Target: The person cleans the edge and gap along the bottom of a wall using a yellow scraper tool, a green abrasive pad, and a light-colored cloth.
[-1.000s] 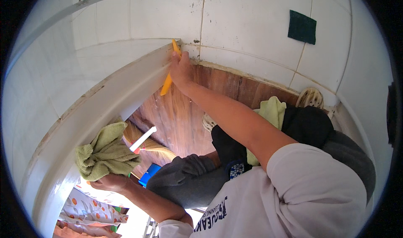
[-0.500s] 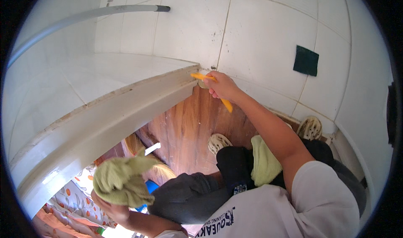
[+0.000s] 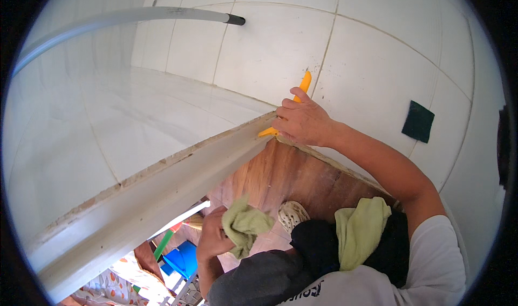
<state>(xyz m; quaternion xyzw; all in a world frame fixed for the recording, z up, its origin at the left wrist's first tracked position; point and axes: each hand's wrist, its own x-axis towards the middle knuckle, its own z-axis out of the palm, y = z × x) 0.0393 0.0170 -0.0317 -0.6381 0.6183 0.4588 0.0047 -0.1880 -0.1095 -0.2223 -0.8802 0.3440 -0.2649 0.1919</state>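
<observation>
The right hand [image 3: 303, 121] was closed around a yellow scraper [image 3: 294, 104], whose handle stuck up above the knuckles while its blade end was pressed at the corner where the white ledge [image 3: 162, 182] met the tiled wall [image 3: 377, 74]. The left hand [image 3: 213, 236] was held lower, beneath the ledge, its fingers clenched on a crumpled green cloth [image 3: 244, 225]. A second green cloth [image 3: 359, 233] was draped over the dark trousers just right of that hand. A dark green pad [image 3: 417, 121] was stuck on the tiles, well to the right of the right hand. A white pipe [image 3: 124, 19] was seen above and left of it.
</observation>
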